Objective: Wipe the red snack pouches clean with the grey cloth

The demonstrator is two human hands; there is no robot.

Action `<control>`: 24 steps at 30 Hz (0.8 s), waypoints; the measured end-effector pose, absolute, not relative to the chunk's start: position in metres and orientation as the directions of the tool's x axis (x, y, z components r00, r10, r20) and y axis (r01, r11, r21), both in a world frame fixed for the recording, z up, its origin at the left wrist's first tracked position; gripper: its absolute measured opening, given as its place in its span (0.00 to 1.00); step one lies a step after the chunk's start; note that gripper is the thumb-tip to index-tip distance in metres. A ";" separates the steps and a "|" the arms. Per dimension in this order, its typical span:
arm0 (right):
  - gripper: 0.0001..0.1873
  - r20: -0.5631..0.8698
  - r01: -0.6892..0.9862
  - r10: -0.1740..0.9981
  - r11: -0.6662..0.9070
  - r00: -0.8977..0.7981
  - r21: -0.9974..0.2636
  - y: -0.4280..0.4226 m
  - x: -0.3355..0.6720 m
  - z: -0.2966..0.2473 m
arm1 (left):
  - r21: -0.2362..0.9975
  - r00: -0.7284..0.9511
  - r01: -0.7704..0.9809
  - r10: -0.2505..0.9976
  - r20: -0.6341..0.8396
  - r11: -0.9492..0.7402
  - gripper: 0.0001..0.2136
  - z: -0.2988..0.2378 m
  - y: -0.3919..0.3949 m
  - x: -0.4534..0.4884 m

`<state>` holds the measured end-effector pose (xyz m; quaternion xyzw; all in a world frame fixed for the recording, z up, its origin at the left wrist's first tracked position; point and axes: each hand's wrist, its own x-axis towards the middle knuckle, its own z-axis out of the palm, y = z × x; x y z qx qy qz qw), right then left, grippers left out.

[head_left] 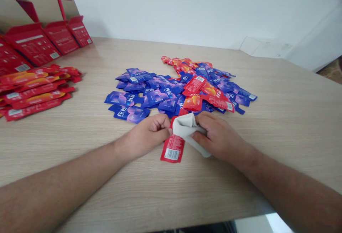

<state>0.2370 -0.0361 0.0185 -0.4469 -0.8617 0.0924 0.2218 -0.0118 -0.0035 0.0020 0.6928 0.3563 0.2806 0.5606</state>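
Between my hands is a red sachet (172, 151), its barcode side up, partly covered by a folded white cloth (184, 126). My left hand (149, 129) pinches the sachet's left edge between thumb and curled fingers. The cloth is gripped in my right hand (216, 135), with its folded end lying across the upper part of the sachet. Just beyond my hands lies a loose pile of blue sachets (156, 96), mixed with red and orange sachets (211, 90) on its right side.
Stacked red and orange sachets (37, 90) lie at the left of the wooden table (288, 129). Behind them stand several red cardboard boxes (34, 44) with raised flaps. A white wall (171, 8) borders the table's far edge; the near edge shows below my hands.
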 end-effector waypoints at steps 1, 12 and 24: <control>0.06 0.313 0.744 0.820 0.568 -0.479 -0.352 -0.036 0.237 0.018 | 0.975 0.583 0.188 0.812 -0.015 -0.117 0.09 0.002 -0.003 -0.012; 0.06 0.313 0.744 0.817 0.572 -0.483 -0.346 -0.033 0.239 0.019 | 0.978 0.577 0.182 0.817 -0.018 -0.107 0.10 0.005 -0.003 -0.011; 0.07 0.275 0.716 0.794 0.607 -0.542 -0.343 -0.034 0.239 0.020 | 0.977 0.584 0.175 0.811 -0.001 -0.125 0.10 0.005 -0.004 -0.010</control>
